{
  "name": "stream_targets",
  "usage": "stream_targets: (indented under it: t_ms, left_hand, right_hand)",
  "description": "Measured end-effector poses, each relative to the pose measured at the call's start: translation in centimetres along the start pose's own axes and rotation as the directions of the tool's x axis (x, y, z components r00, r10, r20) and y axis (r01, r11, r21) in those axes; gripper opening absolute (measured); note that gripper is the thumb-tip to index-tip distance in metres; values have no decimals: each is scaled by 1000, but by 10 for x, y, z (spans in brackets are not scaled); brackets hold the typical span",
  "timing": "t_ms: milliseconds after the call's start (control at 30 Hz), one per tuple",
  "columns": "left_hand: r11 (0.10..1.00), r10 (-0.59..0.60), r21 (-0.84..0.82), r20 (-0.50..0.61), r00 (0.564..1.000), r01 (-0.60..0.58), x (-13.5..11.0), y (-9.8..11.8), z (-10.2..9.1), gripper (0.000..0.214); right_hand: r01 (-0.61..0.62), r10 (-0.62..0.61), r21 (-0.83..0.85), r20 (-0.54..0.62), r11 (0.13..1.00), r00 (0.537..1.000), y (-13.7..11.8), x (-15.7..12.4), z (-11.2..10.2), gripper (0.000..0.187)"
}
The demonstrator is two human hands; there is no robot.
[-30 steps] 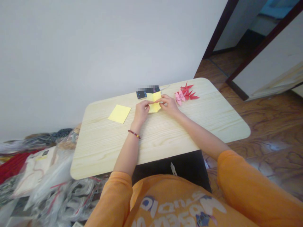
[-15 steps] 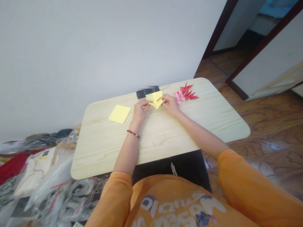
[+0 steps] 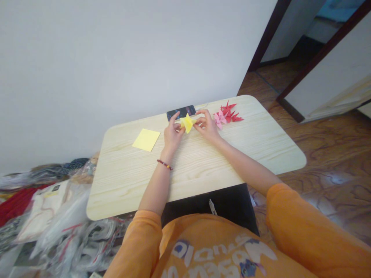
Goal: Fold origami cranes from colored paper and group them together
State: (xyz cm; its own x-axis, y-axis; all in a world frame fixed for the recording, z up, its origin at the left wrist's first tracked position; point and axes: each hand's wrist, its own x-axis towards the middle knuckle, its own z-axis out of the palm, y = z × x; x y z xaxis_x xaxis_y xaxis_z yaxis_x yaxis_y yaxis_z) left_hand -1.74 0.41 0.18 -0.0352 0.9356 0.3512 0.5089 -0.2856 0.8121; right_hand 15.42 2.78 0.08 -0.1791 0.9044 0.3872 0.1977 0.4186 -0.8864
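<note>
Folded yellow paper (image 3: 188, 123), pinched between left hand (image 3: 173, 133) and right hand (image 3: 206, 126) fingertips; black smartphone (image 3: 181, 112) just behind; loose yellow square (image 3: 146, 139) left; pink and red origami cranes (image 3: 226, 116) right

Left hand (image 3: 173, 135), right hand (image 3: 207, 127) pinching folded yellow paper (image 3: 188, 123), wooden table (image 3: 130, 185)

left hand (image 3: 173, 136): pinching | right hand (image 3: 206, 126): pinching | both arms (image 3: 246, 166): extended

Large white lettering (image 3: 224, 251) on the orange shirt (image 3: 203, 231) appears inverted and runs out of frame, unreadable as inspected; the smartphone (image 3: 181, 112) on the worktop (image 3: 130, 185) likewise shows no legible text.
</note>
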Motion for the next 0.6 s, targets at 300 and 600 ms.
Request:
stream_targets:
  t_ms: [300, 600]
  left_hand:
    - [991, -29, -130, 71, 997, 38, 2, 2, 6, 54]
    - [975, 13, -222, -50, 999, -24, 4, 10, 2, 35]
  right_hand:
    - [-179, 176, 203, 31, 963, 984, 9, 8, 2, 22]
    - [-244, 229, 426, 88, 871, 969, 7, 9, 3, 33]
